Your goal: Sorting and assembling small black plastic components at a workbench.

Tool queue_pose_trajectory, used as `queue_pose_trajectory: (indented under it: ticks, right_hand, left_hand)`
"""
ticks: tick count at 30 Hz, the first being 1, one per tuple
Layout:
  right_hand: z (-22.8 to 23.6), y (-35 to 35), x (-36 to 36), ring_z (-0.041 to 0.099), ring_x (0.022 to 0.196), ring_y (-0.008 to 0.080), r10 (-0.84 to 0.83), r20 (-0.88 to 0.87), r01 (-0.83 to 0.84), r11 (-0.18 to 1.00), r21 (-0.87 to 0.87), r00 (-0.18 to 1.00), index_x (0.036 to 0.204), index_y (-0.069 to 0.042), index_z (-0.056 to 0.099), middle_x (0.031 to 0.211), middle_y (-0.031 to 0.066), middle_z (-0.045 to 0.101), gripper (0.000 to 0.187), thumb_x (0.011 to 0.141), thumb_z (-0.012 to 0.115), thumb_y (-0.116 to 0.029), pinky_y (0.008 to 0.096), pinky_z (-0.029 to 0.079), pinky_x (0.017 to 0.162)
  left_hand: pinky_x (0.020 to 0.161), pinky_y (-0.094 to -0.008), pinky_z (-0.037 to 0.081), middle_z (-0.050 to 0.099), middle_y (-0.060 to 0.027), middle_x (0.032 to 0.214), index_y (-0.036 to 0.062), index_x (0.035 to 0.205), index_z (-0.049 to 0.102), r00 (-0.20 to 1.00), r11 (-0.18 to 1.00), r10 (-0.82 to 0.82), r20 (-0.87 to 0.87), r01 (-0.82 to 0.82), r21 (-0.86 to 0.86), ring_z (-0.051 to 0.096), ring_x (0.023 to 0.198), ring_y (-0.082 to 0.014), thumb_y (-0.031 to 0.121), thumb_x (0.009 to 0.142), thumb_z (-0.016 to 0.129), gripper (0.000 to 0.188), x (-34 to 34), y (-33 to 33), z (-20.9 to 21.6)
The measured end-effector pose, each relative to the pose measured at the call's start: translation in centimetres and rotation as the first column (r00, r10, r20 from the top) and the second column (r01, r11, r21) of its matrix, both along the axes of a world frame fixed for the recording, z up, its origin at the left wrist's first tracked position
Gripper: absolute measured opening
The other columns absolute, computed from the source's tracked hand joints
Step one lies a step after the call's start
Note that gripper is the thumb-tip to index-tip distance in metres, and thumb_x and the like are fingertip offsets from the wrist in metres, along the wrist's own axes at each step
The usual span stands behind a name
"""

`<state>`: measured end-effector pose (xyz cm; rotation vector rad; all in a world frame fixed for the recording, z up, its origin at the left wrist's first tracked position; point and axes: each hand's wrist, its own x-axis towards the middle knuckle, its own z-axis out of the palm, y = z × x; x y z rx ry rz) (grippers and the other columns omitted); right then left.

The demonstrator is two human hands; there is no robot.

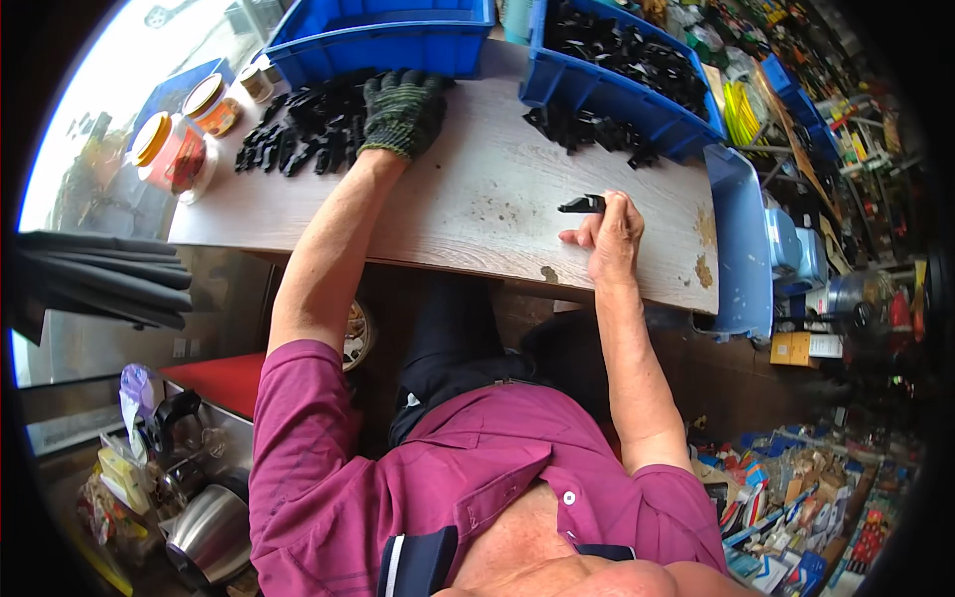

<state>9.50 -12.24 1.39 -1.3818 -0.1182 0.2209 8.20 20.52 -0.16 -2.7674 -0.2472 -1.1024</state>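
Nearest, at right of centre in the frame, the bare right hand [612,239] grasps a small, slim black plastic piece [577,205] above the pale wood-grain surface [477,174], pinching it at one end, probably so that its other end juts leftward, free of the fingers. Farther up, left of centre, the left hand [403,117], in a dark green knitted glove, lies palm down on a loose heap of black plastic pieces [303,129]; whether its fingers grip one I cannot tell. The glove likely guards against hard edges, and the heap seems spread flat for easy picking. Clear plastic jars with orange lids [171,154] hem the heap in at upper left. At the right edge of the surface stands a pale blue plastic tub [741,249]. Beyond, a deep blue plastic bin [398,55] blocks reach past the glove, while a second blue bin [562,82], upper right, brims with black pieces, more lying before it.
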Motion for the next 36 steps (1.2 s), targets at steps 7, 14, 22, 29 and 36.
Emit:
queue_pose_trajectory:
  ticks: [7, 14, 22, 29, 36]
  right_hand:
    - [0.7, -1.7, 1.9, 0.040, 0.041, 0.0164, -0.108, -0.174, 0.119, 0.991, 0.056, 0.979, 0.073, -0.012, 0.044, 0.047, -0.0004, 0.027, 0.033, 0.095, 0.056, -0.033, 0.0522, 0.060, 0.053]
    - [2.9, -8.0, 8.4, 0.052, 0.047, 0.0198, -0.597, -0.181, 0.590, 0.802, -0.098, 0.781, 0.086, -0.004, 0.051, 0.054, 0.0059, 0.040, 0.031, 0.093, 0.057, -0.034, 0.0490, 0.062, 0.052]
    - [1.7, -9.5, 11.5, 0.051, 0.047, 0.0159, -0.468, -0.058, 0.443, 0.864, -0.239, 0.882, 0.108, -0.006, 0.063, 0.064, 0.0060, 0.050, 0.026, 0.089, 0.070, -0.021, 0.0410, 0.061, 0.051]
    - [1.3, -5.9, 13.2, 0.047, 0.046, 0.0109, -0.222, 0.037, 0.210, 0.841, -0.498, 0.974, 0.119, -0.011, 0.066, 0.069, 0.0021, 0.055, 0.037, 0.086, 0.076, -0.021, 0.0313, 0.054, 0.045]
    - [0.9, -5.2, 14.3, 0.044, 0.045, 0.0092, -0.098, 0.147, 0.169, 0.760, -0.628, 0.984, 0.105, -0.008, 0.072, 0.073, 0.0038, 0.061, 0.025, 0.085, 0.077, -0.022, 0.0280, 0.046, 0.039]
  left_hand:
    - [0.089, -0.0540, 0.044, 0.067, -0.0111, 0.107, 0.0208, 0.112, 0.067, 0.995, 0.996, 0.022, -0.093, -0.030, -0.082, 0.062, 0.102, -0.0354, 0.037, 0.089, 0.064, 0.029, -1.2, -1.4, 0.9]
    - [0.095, -0.0564, 0.041, 0.068, -0.0113, 0.110, 0.0172, 0.109, 0.069, 0.980, 0.981, 0.134, -0.150, -0.152, -0.117, 0.061, 0.107, -0.0352, 0.044, 0.093, 0.059, 0.033, -1.1, -1.6, 0.8]
    - [0.101, -0.0610, 0.035, 0.067, -0.0095, 0.106, 0.0211, 0.104, 0.072, 0.969, 0.981, -0.182, -0.169, 0.166, -0.104, 0.057, 0.112, -0.0356, 0.038, 0.095, 0.059, 0.023, -2.0, -5.7, 1.1]
    - [0.101, -0.0572, 0.039, 0.065, -0.0114, 0.105, 0.0199, 0.104, 0.072, 0.911, 0.932, -0.348, -0.221, 0.310, -0.189, 0.057, 0.109, -0.0360, 0.027, 0.093, 0.062, 0.017, -3.1, -9.5, 1.7]
    - [0.093, -0.0484, 0.050, 0.067, -0.0167, 0.111, 0.0081, 0.118, 0.066, 0.911, 0.855, -0.411, -0.029, 0.374, -0.361, 0.061, 0.108, -0.0398, 0.025, 0.084, 0.071, 0.039, -2.9, -9.1, 1.2]
